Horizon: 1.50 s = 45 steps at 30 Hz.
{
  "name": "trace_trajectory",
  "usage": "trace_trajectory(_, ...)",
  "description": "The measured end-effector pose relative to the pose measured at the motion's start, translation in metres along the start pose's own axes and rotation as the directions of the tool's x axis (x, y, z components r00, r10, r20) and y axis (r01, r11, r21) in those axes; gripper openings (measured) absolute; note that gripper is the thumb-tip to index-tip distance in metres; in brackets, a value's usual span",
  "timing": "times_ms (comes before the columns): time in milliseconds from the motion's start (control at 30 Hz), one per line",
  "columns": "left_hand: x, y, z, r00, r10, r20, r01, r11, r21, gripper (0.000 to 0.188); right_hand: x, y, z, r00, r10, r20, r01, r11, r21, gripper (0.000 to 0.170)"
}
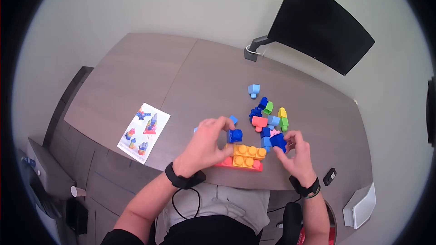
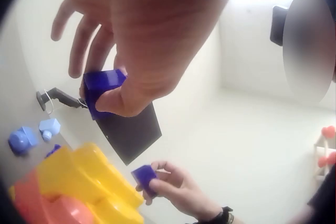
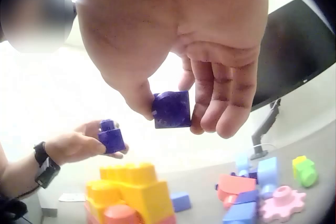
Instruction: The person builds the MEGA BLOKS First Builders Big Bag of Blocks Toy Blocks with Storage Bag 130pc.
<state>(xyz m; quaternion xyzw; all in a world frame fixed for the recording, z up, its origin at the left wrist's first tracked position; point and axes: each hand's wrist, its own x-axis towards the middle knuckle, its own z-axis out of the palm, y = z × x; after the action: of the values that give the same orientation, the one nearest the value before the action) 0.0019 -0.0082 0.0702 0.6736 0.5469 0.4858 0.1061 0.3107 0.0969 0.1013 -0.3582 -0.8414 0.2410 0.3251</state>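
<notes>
My left hand (image 1: 202,147) pinches a dark blue building block (image 1: 235,136) between thumb and fingers, its stud showing in the head view. On the other side, my right hand (image 1: 300,158) grips a second dark blue block (image 3: 172,110) by its sides; the right wrist view shows its flat face. Between and below the hands stands a stack of yellow blocks (image 1: 243,150) on a long red block (image 1: 255,168), close to the table's near edge. Both blue blocks are held above the stack's height in the right wrist view.
Loose blocks lie beyond the stack, among them a red one (image 1: 259,122), a green one (image 1: 284,124) and a light blue one (image 1: 254,89). A printed picture sheet (image 1: 152,120) lies at left. A monitor (image 1: 322,25) stands behind; a small black device (image 1: 330,177) lies at right.
</notes>
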Motion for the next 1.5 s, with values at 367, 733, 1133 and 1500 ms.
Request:
trace_trajectory(367,-0.009,0.004,0.030,0.993,-0.027,0.112,0.046,0.984,-0.174,0.044,0.001,-0.046,0.014,0.975,-0.135,0.179,0.162,0.976,-0.147,0.039)
trace_trajectory(733,-0.018,-0.005,0.050,0.967,-0.137,0.213,0.175,0.970,-0.168,0.047,0.001,-0.023,0.032,0.962,-0.152,0.225,0.179,0.978,-0.105,0.040)
trace_trajectory(1133,-0.010,-0.001,0.018,0.973,-0.233,0.004,0.231,0.964,-0.130,0.061,0.064,0.060,0.009,0.928,0.368,0.053,-0.335,0.890,-0.309,0.044)
trace_trajectory(1500,0.004,-0.006,-0.003,0.925,-0.340,-0.170,0.295,0.923,-0.246,0.028,0.067,0.069,0.065,0.846,0.532,0.015,-0.408,0.667,-0.623,0.046)
